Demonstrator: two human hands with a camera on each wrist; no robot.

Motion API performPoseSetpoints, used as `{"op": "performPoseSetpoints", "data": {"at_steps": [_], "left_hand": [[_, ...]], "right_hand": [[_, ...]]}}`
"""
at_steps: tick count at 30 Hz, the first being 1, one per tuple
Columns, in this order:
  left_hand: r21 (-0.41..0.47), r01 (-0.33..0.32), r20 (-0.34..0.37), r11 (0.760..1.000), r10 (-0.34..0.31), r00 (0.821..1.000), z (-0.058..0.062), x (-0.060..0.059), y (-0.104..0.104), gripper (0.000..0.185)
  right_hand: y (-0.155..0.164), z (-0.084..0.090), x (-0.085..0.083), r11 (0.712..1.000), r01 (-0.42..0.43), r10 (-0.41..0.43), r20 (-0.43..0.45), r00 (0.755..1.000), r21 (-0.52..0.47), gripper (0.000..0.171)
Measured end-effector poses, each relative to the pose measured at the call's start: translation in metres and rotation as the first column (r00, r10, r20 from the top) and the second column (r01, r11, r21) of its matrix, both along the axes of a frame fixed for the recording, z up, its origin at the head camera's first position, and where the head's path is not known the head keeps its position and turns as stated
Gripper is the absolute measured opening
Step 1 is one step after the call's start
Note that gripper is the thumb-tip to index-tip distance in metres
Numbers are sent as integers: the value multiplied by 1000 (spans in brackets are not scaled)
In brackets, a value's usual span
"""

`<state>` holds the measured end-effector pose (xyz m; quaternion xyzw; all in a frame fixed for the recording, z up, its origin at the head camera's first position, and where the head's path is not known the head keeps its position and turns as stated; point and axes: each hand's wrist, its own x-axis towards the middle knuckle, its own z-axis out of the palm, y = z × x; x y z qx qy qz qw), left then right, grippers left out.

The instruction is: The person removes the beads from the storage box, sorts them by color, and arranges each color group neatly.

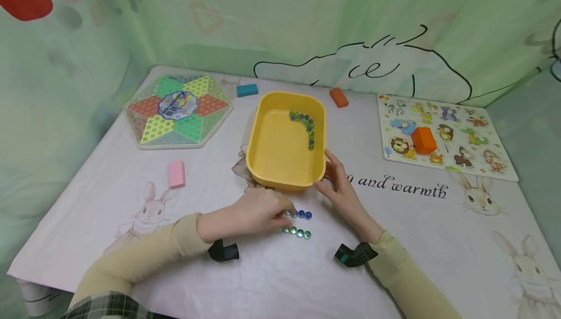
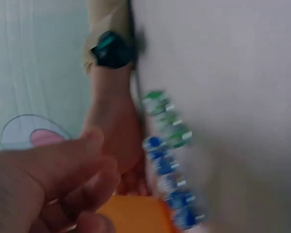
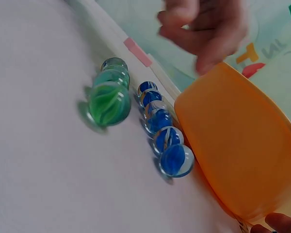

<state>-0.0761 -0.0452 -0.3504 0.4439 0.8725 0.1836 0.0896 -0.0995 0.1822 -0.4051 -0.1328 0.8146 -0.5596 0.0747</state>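
Observation:
A yellow plastic tub (image 1: 285,156) stands mid-table, with green and blue marbles (image 1: 310,134) gathered along its far and right sides. My right hand (image 1: 344,197) holds the tub's near right corner, thumb and fingers on either side. In front of the tub lie a row of blue marbles (image 3: 177,160) and a row of green marbles (image 3: 109,104). Above the left ends of these rows is my left hand (image 1: 265,210). Its fingers are loosely bent, and nothing shows between them in the left wrist view, which is blurred.
A star-patterned game board (image 1: 179,109) lies at the far left. Nearby are a pink block (image 1: 177,174) and a blue block (image 1: 247,90). An orange block (image 1: 339,98) lies right of the tub; another orange block (image 1: 423,140) sits on the animal puzzle board (image 1: 460,136). Curtains surround the table.

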Motion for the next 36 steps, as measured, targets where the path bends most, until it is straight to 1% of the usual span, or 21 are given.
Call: {"op": "performPoseSetpoints", "data": {"at_steps": [2, 3, 4, 6, 8, 10, 11, 13, 16, 18, 20, 22, 25, 29, 32, 35, 36], "left_hand": [[21, 60, 58, 998, -61, 996, 10, -8, 2, 21], [28, 99, 84, 995, -101, 991, 15, -13, 3, 22], [40, 138, 109, 990, -141, 984, 20, -18, 4, 22], [72, 205, 165, 976, -214, 963, 29, -29, 6, 22], [107, 234, 200, 966, -251, 947, 36, -41, 8, 21], [153, 222, 232, 963, -253, 939, 42, -53, 9, 19], [175, 204, 244, 963, -243, 939, 45, -58, 10, 18], [201, 149, 260, 968, -200, 945, 48, -69, 11, 18], [218, 43, 274, 975, -103, 956, 51, -82, 15, 20], [218, -40, 287, 975, -25, 958, 50, -92, 18, 21], [215, -126, 307, 968, 56, 950, 48, -102, 21, 20], [201, -202, 322, 958, 130, 938, 44, -112, 25, 20], [151, -285, 331, 947, 223, 917, 39, -125, 29, 19], [66, -336, 327, 940, 298, 897, 34, -139, 35, 19], [3, -344, 320, 939, 325, 890, 31, -145, 39, 19], [-62, -325, 300, 944, 328, 896, 28, -148, 46, 20], [-83, -312, 293, 946, 323, 900, 28, -148, 48, 21]], "right_hand": [[0, 0, 0, 1000, -3, 3, -6, 1000, -3, 72], [1, 0, 0, 1000, -5, 5, -10, 1000, -4, 72], [1, 0, 0, 1000, -7, 7, -13, 1000, -5, 72], [1, 0, 1, 1000, -9, 9, -13, 1000, -11, 73], [0, 0, 1, 1000, -7, 7, -11, 1000, -12, 73], [0, 0, 2, 1000, -3, 3, -6, 1000, -7, 73], [1, 0, 2, 1000, 0, 0, 0, 1000, -3, 73], [1, 0, 2, 1000, 2, -2, 12, 1000, 5, 73], [1, -1, 2, 1000, 4, -5, 25, 1000, 8, 72], [1, 0, 2, 1000, 6, -6, 28, 1000, 9, 72], [1, 0, 2, 1000, 7, -7, 22, 1000, 15, 72], [1, 1, 2, 1000, 9, -10, 18, 1000, 15, 72], [1, 1, 2, 1000, 12, -12, 15, 1000, 14, 73], [1, 1, 2, 1000, 11, -11, 18, 1000, 8, 73], [1, 1, 2, 1000, 8, -8, 15, 1000, 7, 72], [2, 0, 2, 1000, 0, 0, 16, 1000, -2, 72], [2, -1, 1, 1000, -3, 3, 16, 1000, -7, 72]]}}
